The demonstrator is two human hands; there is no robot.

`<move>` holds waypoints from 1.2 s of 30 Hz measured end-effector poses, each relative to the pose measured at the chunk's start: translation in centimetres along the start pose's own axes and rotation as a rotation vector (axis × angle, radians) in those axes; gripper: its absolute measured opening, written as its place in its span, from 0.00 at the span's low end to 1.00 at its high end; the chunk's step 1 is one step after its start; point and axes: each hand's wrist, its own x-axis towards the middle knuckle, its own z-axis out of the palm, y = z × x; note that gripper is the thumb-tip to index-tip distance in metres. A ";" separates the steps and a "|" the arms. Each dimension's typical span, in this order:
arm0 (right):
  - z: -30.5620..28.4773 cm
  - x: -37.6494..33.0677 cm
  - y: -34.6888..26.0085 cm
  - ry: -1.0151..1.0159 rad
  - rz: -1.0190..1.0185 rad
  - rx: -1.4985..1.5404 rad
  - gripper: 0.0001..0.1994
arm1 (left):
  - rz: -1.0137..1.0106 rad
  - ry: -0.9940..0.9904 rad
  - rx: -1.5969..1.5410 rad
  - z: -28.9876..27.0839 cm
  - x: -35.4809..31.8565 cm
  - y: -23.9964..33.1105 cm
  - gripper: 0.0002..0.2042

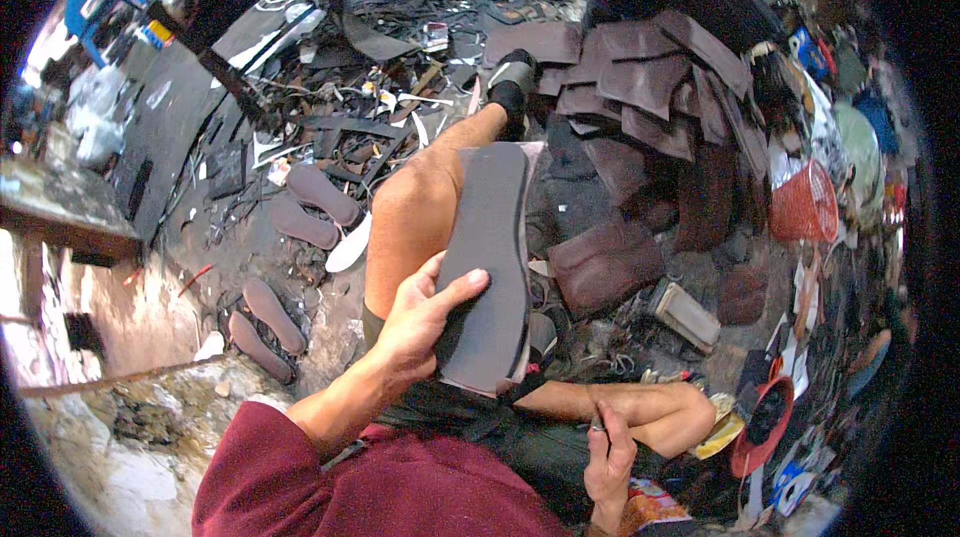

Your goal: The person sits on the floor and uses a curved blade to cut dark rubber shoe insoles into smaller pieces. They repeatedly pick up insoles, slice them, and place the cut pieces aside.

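My left hand (425, 312) grips a dark grey sole sheet (485, 237) above my lap, the thumb pressed on its face and the fingers behind it. A curved, sole-shaped line runs down the right side of this sheet. Paler material peeks out along its right edge. My right hand (610, 462) is lower right, apart from the sheet, over my bent leg. Its fingers are closed in a pinch around something small and thin, too small to make out. Left of my knee lie several brown cut soles (325, 194) and a white sole-shaped piece (350, 245).
A large pile of brown sheets (645, 87) lies ahead to the right, with another brown sheet (607, 262) nearer me. Black scraps (350, 127) litter the floor. On the right stand a red basket (805, 202) and a red-rimmed container (765, 427). A pale block (685, 315) lies between.
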 end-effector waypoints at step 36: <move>9.1 2.8 -2.6 0.129 -0.218 0.005 0.18 | -0.161 -0.136 0.137 -3.4 -0.5 2.7 0.13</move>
